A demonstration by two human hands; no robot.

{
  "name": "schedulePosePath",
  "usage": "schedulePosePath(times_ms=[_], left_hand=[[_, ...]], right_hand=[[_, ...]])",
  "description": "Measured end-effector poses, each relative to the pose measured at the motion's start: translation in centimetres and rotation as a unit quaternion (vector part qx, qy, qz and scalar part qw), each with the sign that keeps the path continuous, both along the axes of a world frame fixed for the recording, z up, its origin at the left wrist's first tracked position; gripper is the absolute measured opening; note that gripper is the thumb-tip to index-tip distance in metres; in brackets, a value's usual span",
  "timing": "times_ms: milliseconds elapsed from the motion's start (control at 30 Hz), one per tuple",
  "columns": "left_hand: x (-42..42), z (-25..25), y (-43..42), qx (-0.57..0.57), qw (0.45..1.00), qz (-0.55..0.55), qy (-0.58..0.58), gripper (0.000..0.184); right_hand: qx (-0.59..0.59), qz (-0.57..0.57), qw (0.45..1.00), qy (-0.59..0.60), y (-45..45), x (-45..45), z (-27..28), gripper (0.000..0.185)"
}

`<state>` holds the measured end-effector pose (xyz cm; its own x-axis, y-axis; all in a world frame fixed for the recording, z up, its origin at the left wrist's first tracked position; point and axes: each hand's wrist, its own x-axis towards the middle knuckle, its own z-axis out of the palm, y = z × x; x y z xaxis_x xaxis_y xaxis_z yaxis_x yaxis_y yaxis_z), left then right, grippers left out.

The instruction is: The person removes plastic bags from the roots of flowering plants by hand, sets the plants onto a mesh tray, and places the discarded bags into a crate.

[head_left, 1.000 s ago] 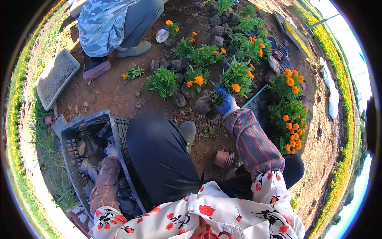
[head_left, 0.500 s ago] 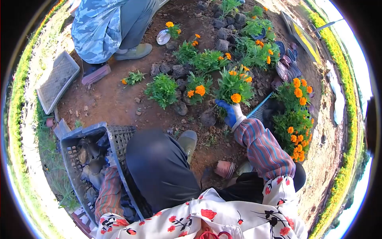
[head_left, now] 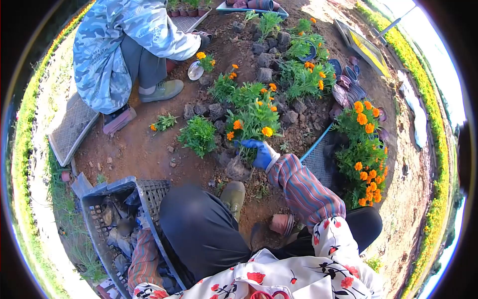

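With the right hand (head_left: 258, 153) closed around the marigold's (head_left: 260, 118) lower stems, over the soil (head_left: 149, 144), grip lightly and keep the roots supported, noting that the left hand (head_left: 142, 219), its grip obscured, is inside the crate (head_left: 153, 191) of dark plastic (head_left: 119, 241).

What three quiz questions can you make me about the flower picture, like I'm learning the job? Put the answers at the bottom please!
1. True or false: the right hand wears a yellow glove.
2. Pick one. The right hand is holding:
A) a shoe
B) an orange-flowered plant
C) a bucket
3. Fill in the missing word: the left hand is down inside a dark plastic ____.

Key:
1. False; the glove is blue.
2. B
3. Crate
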<state>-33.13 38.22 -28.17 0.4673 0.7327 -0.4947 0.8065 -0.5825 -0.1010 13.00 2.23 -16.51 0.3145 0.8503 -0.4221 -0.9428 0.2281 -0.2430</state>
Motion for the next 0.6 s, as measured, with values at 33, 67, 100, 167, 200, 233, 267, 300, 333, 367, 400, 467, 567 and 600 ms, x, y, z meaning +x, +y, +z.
schedulePosePath(times_ms=[33,67,100,167,200,233,267,300,333,367,400,467,567,600], left_hand=[[0.0,0.0,0.0,-0.001,1.000,-0.001,0.001,0.039],[0.0,0.0,0.0,-0.003,1.000,-0.002,0.004,0.039],[0.0,0.0,-0.1,-0.004,1.000,-0.002,0.004,0.039],[0.0,0.2,0.4,-0.001,1.000,-0.001,0.010,0.040],[0.0,0.5,0.5,-0.001,1.000,0.001,0.009,0.040],[0.1,0.5,0.6,-0.002,1.000,0.002,0.011,0.040],[-0.1,0.6,0.6,-0.003,1.000,0.004,0.013,0.041],[-0.2,0.7,0.6,-0.003,1.000,0.006,0.016,0.041],[-0.4,0.9,0.6,-0.006,1.000,0.006,0.019,0.041],[-0.5,1.0,0.7,-0.006,1.000,0.004,0.024,0.041],[-0.5,1.3,0.8,-0.008,1.000,0.001,0.028,0.042],[-0.4,2.1,1.1,-0.011,0.999,0.001,0.038,0.042],[0.2,5.1,0.9,-0.032,0.998,0.004,0.063,0.043],[1.1,7.2,0.4,-0.048,0.995,0.011,0.081,0.043]], right_hand=[[-0.143,-0.016,0.954,-0.264,0.1,0.7,2.2,0.037],[-0.236,-0.065,0.928,-0.281,0.9,2.5,1.7,0.041],[-0.325,-0.113,0.891,-0.296,1.4,3.9,1.3,0.045],[-0.398,-0.089,0.838,-0.362,1.1,3.4,4.0,0.046],[-0.466,-0.061,0.773,-0.426,1.1,3.1,5.1,0.047],[-0.454,-0.033,0.796,-0.398,0.5,2.9,3.8,0.054],[-0.510,-0.009,0.731,-0.453,0.1,2.3,2.2,0.060],[-0.562,0.016,0.658,-0.500,-0.2,1.5,2.4,0.066],[-0.571,0.051,0.652,-0.496,-0.5,1.0,2.5,0.068],[-0.547,0.062,0.642,-0.534,-0.5,0.6,2.5,0.065],[-0.538,0.015,0.614,-0.577,-0.2,0.5,0.3,0.063],[-0.578,0.018,0.594,-0.559,1.4,1.0,0.0,0.058],[-0.492,0.008,0.772,-0.403,2.9,2.4,1.9,0.045],[-0.500,-0.003,0.767,-0.403,3.3,2.3,2.0,0.042]])
